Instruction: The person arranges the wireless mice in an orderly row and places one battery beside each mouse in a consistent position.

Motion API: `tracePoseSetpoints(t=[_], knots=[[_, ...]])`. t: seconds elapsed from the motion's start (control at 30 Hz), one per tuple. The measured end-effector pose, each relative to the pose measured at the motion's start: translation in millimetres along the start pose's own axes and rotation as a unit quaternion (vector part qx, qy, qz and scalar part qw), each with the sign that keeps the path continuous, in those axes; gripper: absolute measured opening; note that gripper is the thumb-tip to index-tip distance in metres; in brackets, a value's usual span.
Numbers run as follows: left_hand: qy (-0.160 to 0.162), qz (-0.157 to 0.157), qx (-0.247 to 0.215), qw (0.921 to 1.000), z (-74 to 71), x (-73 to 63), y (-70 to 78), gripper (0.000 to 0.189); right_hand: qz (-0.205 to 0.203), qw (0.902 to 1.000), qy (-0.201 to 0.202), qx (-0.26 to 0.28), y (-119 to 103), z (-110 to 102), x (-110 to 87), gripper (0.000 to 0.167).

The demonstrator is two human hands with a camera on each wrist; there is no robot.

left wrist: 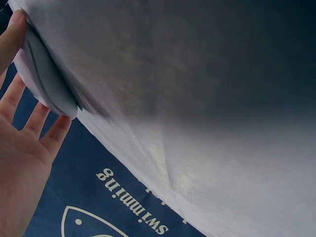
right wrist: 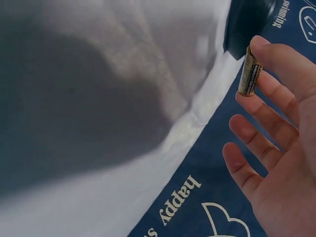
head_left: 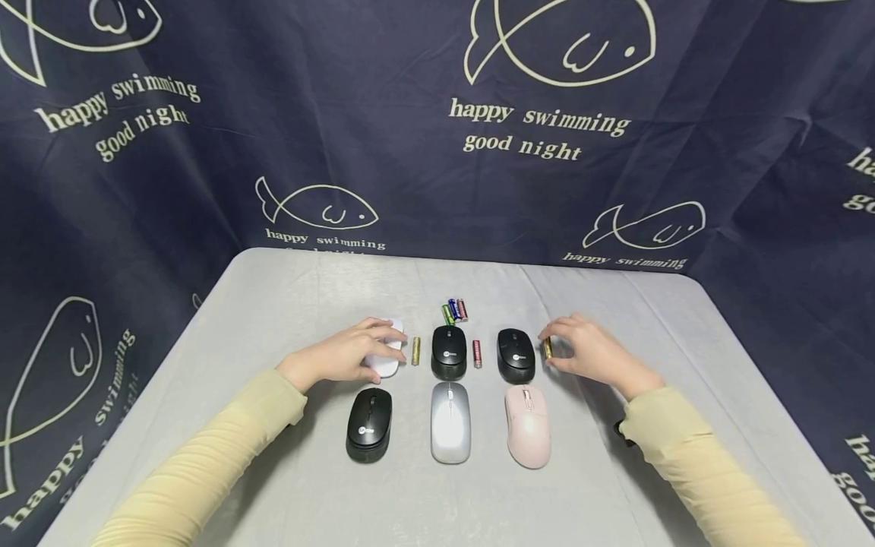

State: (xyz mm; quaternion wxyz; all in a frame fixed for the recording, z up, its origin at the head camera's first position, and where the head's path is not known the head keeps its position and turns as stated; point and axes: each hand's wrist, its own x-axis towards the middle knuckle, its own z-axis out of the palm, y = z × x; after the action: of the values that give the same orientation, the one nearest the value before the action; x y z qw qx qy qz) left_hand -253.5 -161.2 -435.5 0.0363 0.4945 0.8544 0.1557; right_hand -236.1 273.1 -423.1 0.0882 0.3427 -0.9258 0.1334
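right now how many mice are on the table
6. Back row, left to right: white mouse in the left hand, black mouse, second black mouse. Front: third black mouse, silver mouse, pink mouse.

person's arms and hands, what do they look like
The left sleeve and right sleeve are long, pale yellow and wrinkled. The left hand and right hand are gloveless. A small dark thing, unclear what, shows at the right sleeve's end.

The left hand (head_left: 345, 352) grips a white mouse (head_left: 387, 367); the right hand (head_left: 593, 352) pinches a gold battery (head_left: 548, 349) beside a black mouse (head_left: 516, 355) on the table (head_left: 601, 486)
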Motion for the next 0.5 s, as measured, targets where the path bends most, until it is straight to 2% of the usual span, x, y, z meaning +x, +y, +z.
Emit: tracePoseSetpoints(t=[0.2, 0.5], knots=[[0.001, 0.0, 0.001, 1.0, 0.4, 0.1, -0.5, 0.051, 0.001, 1.0, 0.005, 0.002, 0.7, 7.7, -2.3, 0.038], [-0.002, -0.005, 0.003, 1.0, 0.3, 0.2, -0.8, 0.051, 0.017, 0.9997, -0.014, 0.009, 0.4, 14.2, -4.8, 0.038]])
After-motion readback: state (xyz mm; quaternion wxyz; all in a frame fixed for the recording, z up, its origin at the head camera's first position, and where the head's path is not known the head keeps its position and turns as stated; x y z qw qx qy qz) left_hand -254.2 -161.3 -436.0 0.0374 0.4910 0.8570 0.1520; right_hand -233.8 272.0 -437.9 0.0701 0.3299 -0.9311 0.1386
